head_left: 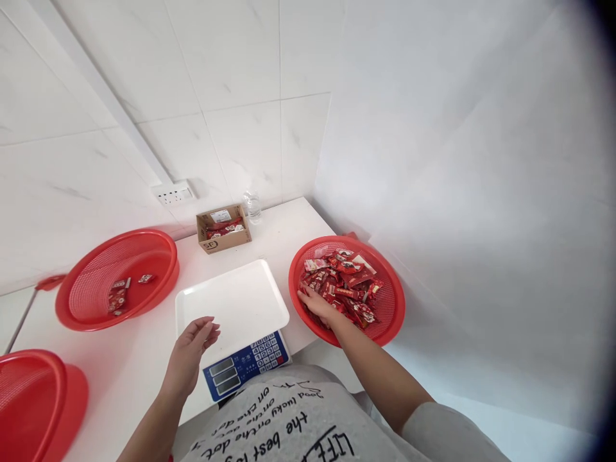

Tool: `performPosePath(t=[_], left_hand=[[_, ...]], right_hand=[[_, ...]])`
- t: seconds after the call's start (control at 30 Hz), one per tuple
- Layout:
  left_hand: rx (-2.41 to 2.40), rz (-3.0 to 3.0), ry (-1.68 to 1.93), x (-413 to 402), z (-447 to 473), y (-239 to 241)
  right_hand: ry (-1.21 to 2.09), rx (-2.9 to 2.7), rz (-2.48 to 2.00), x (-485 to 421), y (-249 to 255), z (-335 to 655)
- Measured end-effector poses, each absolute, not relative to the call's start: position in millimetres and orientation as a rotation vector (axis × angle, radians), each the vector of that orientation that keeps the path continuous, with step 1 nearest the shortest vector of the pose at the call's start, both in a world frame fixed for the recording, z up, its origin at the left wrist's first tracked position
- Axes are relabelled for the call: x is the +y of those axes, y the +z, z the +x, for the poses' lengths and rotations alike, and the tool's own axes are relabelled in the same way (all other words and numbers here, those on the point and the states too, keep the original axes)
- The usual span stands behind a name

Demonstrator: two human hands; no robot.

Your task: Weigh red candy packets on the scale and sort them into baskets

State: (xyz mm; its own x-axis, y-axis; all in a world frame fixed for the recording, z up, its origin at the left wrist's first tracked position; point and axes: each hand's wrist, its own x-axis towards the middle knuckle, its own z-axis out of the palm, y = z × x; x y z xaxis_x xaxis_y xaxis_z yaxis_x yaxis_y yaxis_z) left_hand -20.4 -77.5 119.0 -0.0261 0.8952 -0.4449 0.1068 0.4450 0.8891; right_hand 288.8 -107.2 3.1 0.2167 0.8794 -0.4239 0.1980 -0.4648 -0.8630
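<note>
My right hand point(318, 305) reaches into a red mesh basket point(395, 308) at the right, its fingers stretched out among red wrapped snack packets point(349, 292). The fingertips are partly hidden against the packets and the basket wall. My left hand point(192, 350) hovers by the near left edge of a white scale tray point(231, 301), fingers loosely bent and nothing visible in them. Under the tray's front edge shows the scale's blue keypad panel point(246, 364), with several dark display windows.
Another red basket point(166, 263) at the left holds a few small packets point(118, 296). A further red basket point(72, 398) stands at the lower left. Against the wall are a cardboard box point(226, 240) with red packets and a clear plastic bottle point(253, 206). A wall socket point(173, 192) sits above.
</note>
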Motion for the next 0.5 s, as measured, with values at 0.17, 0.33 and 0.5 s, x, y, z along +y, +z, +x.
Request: performPosePath(t=[0.17, 0.33, 0.5], left_hand=[[1.462, 0.952, 0.744, -76.7, -21.8, 120.6], [1.459, 0.956, 0.694, -73.9, -23.9, 121.3], [1.420, 0.976, 0.659, -69.0, -23.5, 118.6]], right_hand=[[1.414, -0.757, -1.633, -116.7, 5.1, 297.5], [1.393, -0.665, -1.621, -114.5, 1.1, 300.1], [1.416, -0.526, -1.594, -113.0, 5.8, 299.6]])
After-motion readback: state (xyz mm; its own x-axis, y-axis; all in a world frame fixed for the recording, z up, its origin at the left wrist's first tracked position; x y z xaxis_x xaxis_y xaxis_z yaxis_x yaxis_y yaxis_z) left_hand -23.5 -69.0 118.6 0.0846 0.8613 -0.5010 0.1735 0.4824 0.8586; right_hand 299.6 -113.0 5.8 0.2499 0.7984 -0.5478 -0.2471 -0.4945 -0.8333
